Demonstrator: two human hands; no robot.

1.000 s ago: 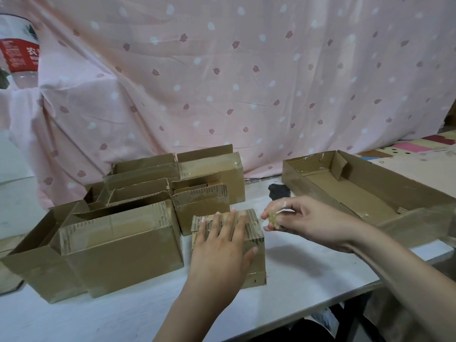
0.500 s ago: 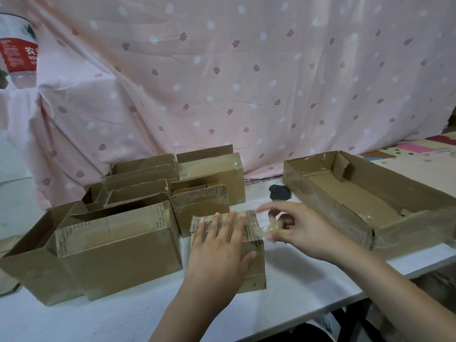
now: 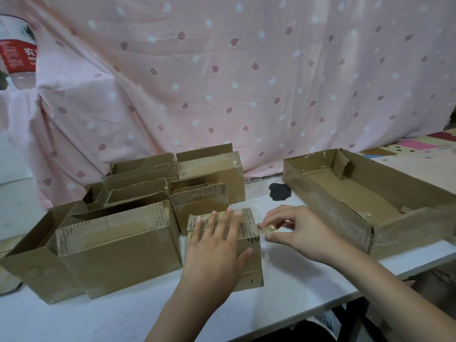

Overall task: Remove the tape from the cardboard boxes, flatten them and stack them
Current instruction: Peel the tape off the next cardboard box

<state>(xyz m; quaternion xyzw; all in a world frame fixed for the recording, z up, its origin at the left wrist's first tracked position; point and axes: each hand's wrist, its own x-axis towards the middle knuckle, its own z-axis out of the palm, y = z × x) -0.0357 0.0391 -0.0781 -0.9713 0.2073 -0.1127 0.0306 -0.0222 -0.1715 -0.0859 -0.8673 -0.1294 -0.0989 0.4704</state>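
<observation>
Pink curtain (image 3: 246,82) behind our white table (image 3: 296,275), our left hand (image 3: 217,253) flat on the small box (image 3: 249,245), fingers straight, our right hand (image 3: 296,233) pinching tape (image 3: 267,229) at its edge

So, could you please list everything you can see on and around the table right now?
small box: one, brown, front centre of the table, under the left hand.
tape: one clear crumpled strip, at the small box's upper right edge.
open boxes: a cluster, exact count unclear, brown, left and behind the small box.
shallow tray box: one, brown, right side of the table.
table: one, white.
dark patch: one, black, on the table between the cluster and the tray box.
curtain: one, pink with spots, behind.
bottle: one, clear with red label, upper left.
left hand: flat on the small box.
right hand: pinches the tape.
</observation>
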